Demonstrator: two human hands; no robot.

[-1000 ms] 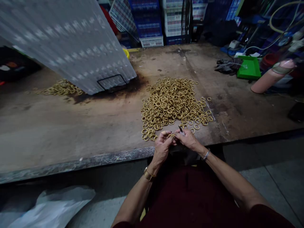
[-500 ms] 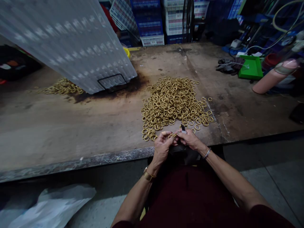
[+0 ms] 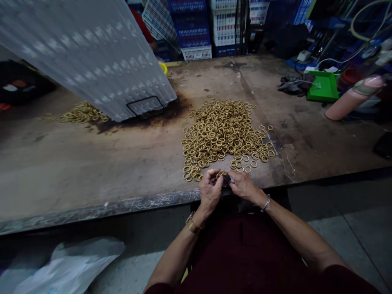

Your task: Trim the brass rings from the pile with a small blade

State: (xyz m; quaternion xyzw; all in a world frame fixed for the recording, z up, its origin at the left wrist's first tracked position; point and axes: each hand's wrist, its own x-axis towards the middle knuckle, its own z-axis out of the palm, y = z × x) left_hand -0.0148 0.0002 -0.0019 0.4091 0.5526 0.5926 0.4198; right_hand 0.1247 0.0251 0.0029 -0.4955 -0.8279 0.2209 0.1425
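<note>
Close to the table's front edge, my left hand [image 3: 210,190] is closed around a few gold-coloured metal rings [image 3: 221,174], pinched between thumb and fingers. My right hand [image 3: 245,187] grips a small tool [image 3: 228,179] with a pale body and a black end. That black end lies against or just beside the held rings; contact cannot be made out. Directly beyond both hands spreads a big heap of the same rings [image 3: 220,130], with loose ones [image 3: 245,158] at its near right side. Parts of the fingers are hidden behind the hands.
A tall, ribbed grey-white panel-like stack [image 3: 101,61] stands on the wooden table [image 3: 122,159] at left, more rings [image 3: 82,113] beside it. A green tray [image 3: 324,86] and a pink cylinder [image 3: 352,100] are at right. Crates [image 3: 191,30] line the back. Another person's red sleeve [image 3: 141,26] shows behind the stack.
The tool in my right hand has turned from pointing up and away to pointing left, toward the rings in my left hand. My left hand has barely moved.
</note>
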